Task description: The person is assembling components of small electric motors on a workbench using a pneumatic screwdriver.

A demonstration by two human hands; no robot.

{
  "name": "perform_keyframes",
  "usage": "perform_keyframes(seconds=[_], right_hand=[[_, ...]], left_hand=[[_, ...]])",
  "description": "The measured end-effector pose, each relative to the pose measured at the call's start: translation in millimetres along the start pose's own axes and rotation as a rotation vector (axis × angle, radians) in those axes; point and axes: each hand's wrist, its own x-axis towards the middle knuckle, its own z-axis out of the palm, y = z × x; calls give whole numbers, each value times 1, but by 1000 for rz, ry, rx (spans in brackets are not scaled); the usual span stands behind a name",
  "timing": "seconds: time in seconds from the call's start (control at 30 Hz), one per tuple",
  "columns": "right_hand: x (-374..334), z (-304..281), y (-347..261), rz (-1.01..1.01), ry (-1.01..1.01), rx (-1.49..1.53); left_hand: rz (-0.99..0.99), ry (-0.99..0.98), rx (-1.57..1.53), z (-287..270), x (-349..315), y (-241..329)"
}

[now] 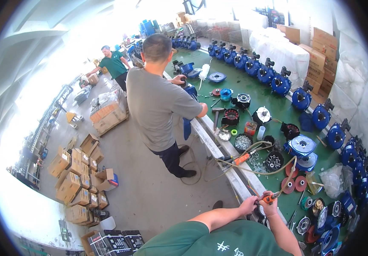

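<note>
My right hand (269, 208) is closed round an orange power driver (272, 198) at the near end of the bench. A tan hose (294, 166) runs to the driver's rear. My left hand (248, 206) is closed beside the right one, by the dark front end of the driver; what its fingers grip is too small to make out. Below both hands, my own arm and body partly hide a metal part at the bench edge. Red discs (287, 185) lie just beyond the driver, on the green bench top (271, 175).
A second orange tool (241, 159) lies on the bench's pale edge rail (218, 149). Bowls of screws (273, 161), a hammer (216, 117) and blue pump housings (303, 147) cover the bench. A co-worker in grey (156, 94) stands at the left side. Cardboard boxes (71, 187) stack on the floor.
</note>
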Motion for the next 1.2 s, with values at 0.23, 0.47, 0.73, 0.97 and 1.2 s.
perform_keyframes(seconds=[0.23, 0.47, 0.73, 0.97, 1.2], right_hand=[[2, 2, -1, 0, -2, -9], [7, -1, -6, -10, 57, 117], [0, -1, -4, -61, 32, 89], [-1, -2, -11, -30, 66, 144], [2, -4, -26, 8, 218, 266]], left_hand=[[-25, -25, 43, -3, 1, 5], [-20, -28, -6, -3, 0, 6], [23, -30, 147, -5, 8, 20], [42, -71, 287, -11, 7, 28], [53, -89, 300, -8, 7, 22]])
